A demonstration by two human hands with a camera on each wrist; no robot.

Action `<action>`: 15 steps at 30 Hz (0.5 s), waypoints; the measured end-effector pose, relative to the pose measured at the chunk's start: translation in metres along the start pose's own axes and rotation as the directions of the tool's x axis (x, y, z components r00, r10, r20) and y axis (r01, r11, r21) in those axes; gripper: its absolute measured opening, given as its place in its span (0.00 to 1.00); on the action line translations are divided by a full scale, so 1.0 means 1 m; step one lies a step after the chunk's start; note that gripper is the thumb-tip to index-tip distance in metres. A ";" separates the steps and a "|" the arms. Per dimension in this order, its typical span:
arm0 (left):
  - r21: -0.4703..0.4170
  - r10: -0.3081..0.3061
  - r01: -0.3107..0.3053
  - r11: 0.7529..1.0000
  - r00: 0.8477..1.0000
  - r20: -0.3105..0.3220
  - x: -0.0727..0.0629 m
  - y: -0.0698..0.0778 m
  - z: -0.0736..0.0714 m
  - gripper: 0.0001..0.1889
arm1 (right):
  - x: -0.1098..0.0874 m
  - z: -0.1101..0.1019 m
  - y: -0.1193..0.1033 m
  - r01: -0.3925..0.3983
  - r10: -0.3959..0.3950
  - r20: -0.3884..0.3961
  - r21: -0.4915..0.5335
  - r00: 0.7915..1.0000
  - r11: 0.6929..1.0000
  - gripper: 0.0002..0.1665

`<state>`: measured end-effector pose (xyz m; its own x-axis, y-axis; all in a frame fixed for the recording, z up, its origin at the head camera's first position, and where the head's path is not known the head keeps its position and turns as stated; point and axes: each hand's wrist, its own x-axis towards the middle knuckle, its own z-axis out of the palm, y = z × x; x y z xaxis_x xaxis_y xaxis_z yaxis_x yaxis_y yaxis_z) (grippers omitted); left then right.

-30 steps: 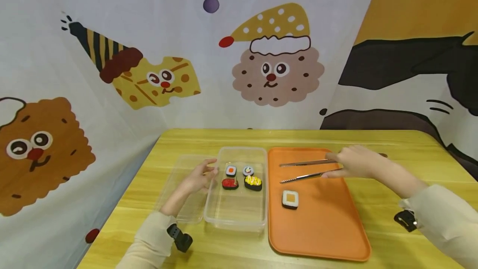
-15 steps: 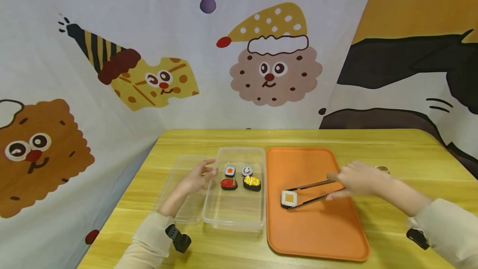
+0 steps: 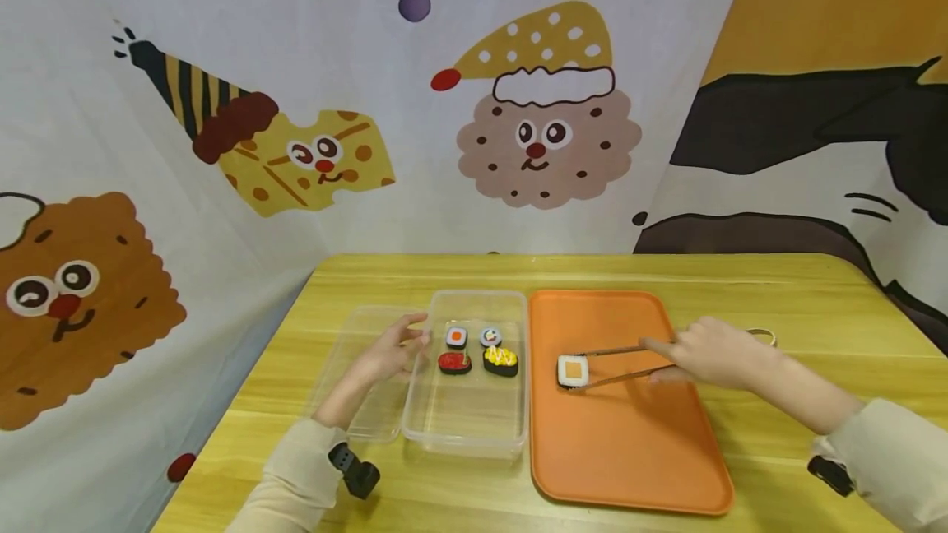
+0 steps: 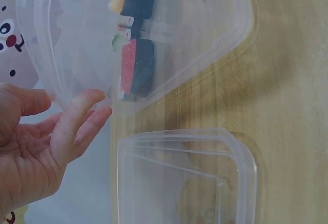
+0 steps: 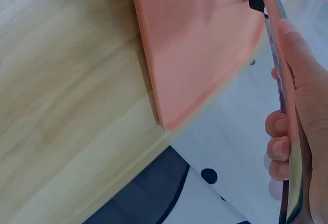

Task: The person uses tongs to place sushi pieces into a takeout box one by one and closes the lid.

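My right hand (image 3: 714, 352) grips metal tongs (image 3: 615, 350), whose tips pinch a square sushi roll (image 3: 573, 371) with an orange-yellow centre from two sides. The roll is over the orange tray (image 3: 629, 459); whether it touches the tray is hard to tell. In the right wrist view, the fingers curl around the tongs (image 5: 287, 80), and the roll's dark side shows at the top. Beside the left rim of a clear plastic box (image 3: 467, 438), my left hand (image 3: 388, 352) has loosely bent fingers, which seem to touch the rim. Several sushi pieces (image 3: 500, 361) sit inside the box.
A clear lid (image 3: 370, 422) lies left of the box, partly under the left forearm. The tray stands close along the box's right side. A small loop-like object (image 3: 763, 334) shows behind the right hand. The wooden table (image 3: 592, 270) meets a printed cloth backdrop (image 3: 422, 146).
The right hand brought the tongs down and toward me, around the roll, and closed them on it. The roll has since shifted slightly away from me. The left hand stayed at the box.
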<state>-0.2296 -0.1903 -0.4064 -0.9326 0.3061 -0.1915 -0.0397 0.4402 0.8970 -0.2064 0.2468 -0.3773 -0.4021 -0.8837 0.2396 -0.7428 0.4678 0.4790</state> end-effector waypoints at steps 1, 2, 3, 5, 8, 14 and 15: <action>0.007 0.002 -0.002 1.000 1.000 0.001 0.000 0.000 0.000 0.27 | 0.001 0.000 0.002 0.004 -0.005 -0.028 -0.032 1.000 0.999 0.33; 0.014 0.005 -0.005 1.000 1.000 0.001 0.000 0.000 0.000 0.27 | 0.001 0.000 0.004 0.007 -0.011 -0.060 -0.064 0.998 0.998 0.35; 0.021 0.008 -0.008 1.000 1.000 0.000 0.000 0.000 0.000 0.27 | 0.002 0.000 0.006 0.006 -0.014 -0.091 -0.088 0.996 0.996 0.36; 0.022 0.009 -0.009 1.000 1.000 0.000 0.000 0.000 0.000 0.27 | 0.004 0.000 0.009 -0.001 -0.015 -0.134 -0.116 0.991 0.993 0.38; 0.030 0.012 -0.012 0.999 1.000 -0.003 -0.001 -0.001 -0.001 0.27 | 0.006 -0.001 0.014 -0.025 0.001 -0.170 -0.138 0.985 0.990 0.38; 0.021 0.020 -0.020 1.000 1.000 0.006 0.000 -0.001 -0.002 0.27 | 0.005 -0.004 0.023 -0.081 0.056 -0.191 -0.125 0.980 0.989 0.38; 0.018 0.022 -0.022 1.000 1.000 0.009 0.000 -0.002 -0.002 0.27 | 0.005 -0.005 0.024 -0.088 0.063 -0.196 -0.125 0.979 0.988 0.39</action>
<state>-0.2301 -0.1927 -0.4073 -0.9299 0.3233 -0.1753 -0.0126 0.4485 0.8937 -0.2236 0.2536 -0.3602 -0.3353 -0.8384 0.4297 -0.6314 0.5385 0.5580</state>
